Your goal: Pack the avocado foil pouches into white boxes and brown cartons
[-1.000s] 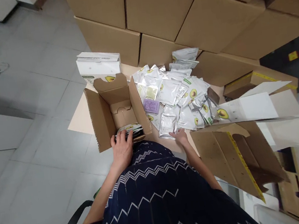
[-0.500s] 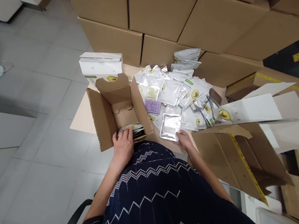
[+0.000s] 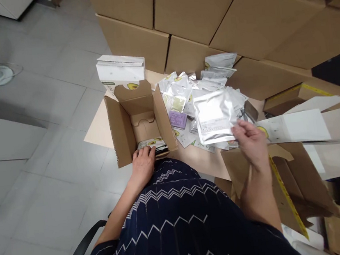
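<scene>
Since the earlier frame, the right hand has raised one silver pouch off the near part of the table and now holds it above the heap, printed side up; the left hand stays where it was. From the left, the room shows a grey tiled floor, a white cabinet, one round stand base and one black chair arm. Next comes the pale table, its left corner bare, carrying one white carton printed with an avocado. Just in front stands one open brown box with a short stack of pouches at its near end, number uncountable. Left-hand fingers lie bent and close together over that stack; whether they grip it cannot be told. Right of the box, one purple packet and one pale green packet border a heap of white and silver pouches, well over ten, overlapping too much for an exact count. Right-hand thumb and fingers are closed on the raised pouch's near right corner. Behind, at least six brown cartons are stacked. Far right: one open white carton lying sideways and two yellow-edged brown boxes.
</scene>
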Tool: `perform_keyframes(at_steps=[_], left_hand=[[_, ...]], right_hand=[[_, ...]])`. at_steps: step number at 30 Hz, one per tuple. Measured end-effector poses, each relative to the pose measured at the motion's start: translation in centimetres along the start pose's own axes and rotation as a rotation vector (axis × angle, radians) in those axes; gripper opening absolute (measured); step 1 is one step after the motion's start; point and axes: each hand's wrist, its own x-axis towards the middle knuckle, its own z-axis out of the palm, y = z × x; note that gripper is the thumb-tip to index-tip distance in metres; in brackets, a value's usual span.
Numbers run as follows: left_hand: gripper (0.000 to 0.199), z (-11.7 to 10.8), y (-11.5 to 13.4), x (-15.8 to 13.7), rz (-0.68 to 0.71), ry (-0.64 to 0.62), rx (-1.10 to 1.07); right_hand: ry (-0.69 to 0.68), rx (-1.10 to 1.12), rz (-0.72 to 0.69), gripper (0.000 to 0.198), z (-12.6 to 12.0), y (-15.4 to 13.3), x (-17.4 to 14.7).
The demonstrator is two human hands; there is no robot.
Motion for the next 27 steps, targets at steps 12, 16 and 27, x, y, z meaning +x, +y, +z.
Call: perform_keyframes(at_steps=[12,16,27], left_hand=[[0.048,0.4,0.2,-0.1,-0.026,-0.002,0.000],[0.047,0.6,0.3,-0.3,-0.065,-0.007,-0.009],[0.047,0.5,0.2,-0.5,-0.073,0.028,-0.009]], right_hand=[[-0.762,-1.059,-1.160,0.024,18.0,-20.0,-1.4],[-1.095,-1.232,-1.238,0.024,27.1,-16.4,-1.1],[-1.536,-1.276,-0.860,0.060,31.5,-11.3,3.2]])
